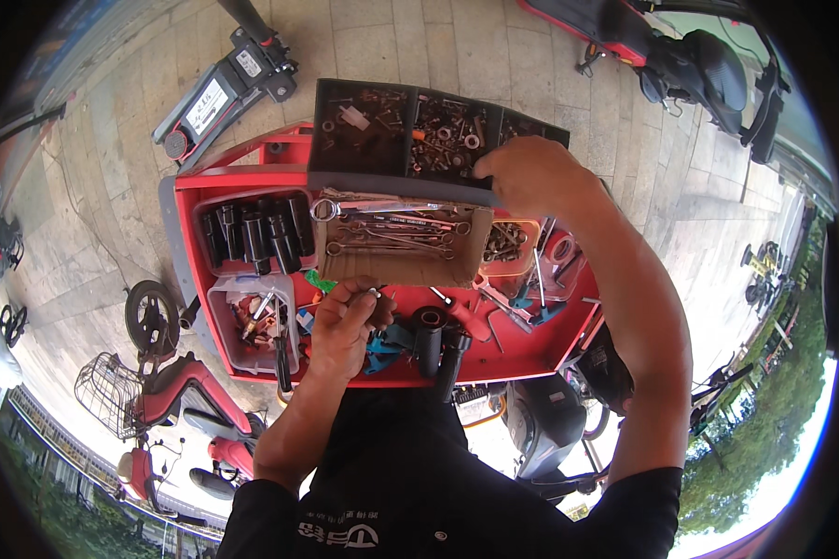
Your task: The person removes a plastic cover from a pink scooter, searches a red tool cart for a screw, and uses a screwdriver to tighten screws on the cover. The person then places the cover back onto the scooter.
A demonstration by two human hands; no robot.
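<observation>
In the upper middle of the frame, a black divided tray [321,123] of loose nuts and bolts [446,140] lies beneath the right hand [534,173], which reaches over its right end. That hand curls downward, partly hidden; whether it grips anything cannot be told. Near the frame's centre, the left hand [343,321] is nearly closed, pinching a small shiny piece [375,292], just below a cardboard box [396,272] of wrenches [401,207].

The outdoor slab pavement [382,45] is beige and lies in daylight; on the right side, green trees [760,456] stand beside a bright, white sky [802,458].
</observation>
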